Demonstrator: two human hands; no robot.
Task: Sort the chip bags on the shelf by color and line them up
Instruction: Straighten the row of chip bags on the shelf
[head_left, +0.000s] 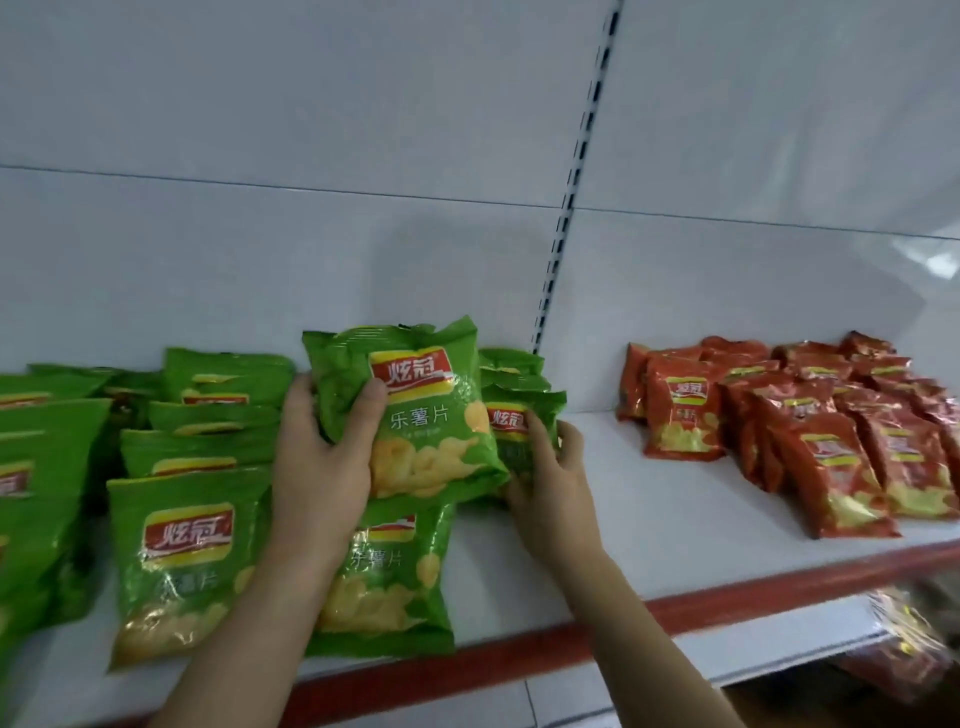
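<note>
The white shelf (649, 525) carries two colour groups, with a bare stretch of shelf between them. On the left side, the green chip bags (182, 561) lie in overlapping rows, face up, each with its long axis running from the shelf's red front edge (727, 608) toward the back panel (311, 249) and its printed logo toward the back. The left hand (327, 467) grips the held green bag (410, 410) along that bag's left edge: the thumb lies across the front face just below the logo, and the remaining fingers curl behind the left edge, mostly hidden. This bag is raised above the flat bags and stands close to upright, top seal up, long axis near vertical with a slight lean to the left, printed face toward the camera. Its bottom edge overlaps the flat green bag (389, 577) lying directly in front. Just beside it on the right, the right hand (550, 467) holds the end green bag (519, 415), the nearest of a short row at the back; the fingers curl around its lower right edge, thumb on the front face. That bag also stands roughly upright, logo toward the camera. Well apart on the right side, the red chip bags (831, 441) lie in overlapping rows angled toward the back right. A lower shelf (779, 670) holds more bags (914, 639), blurred.
</note>
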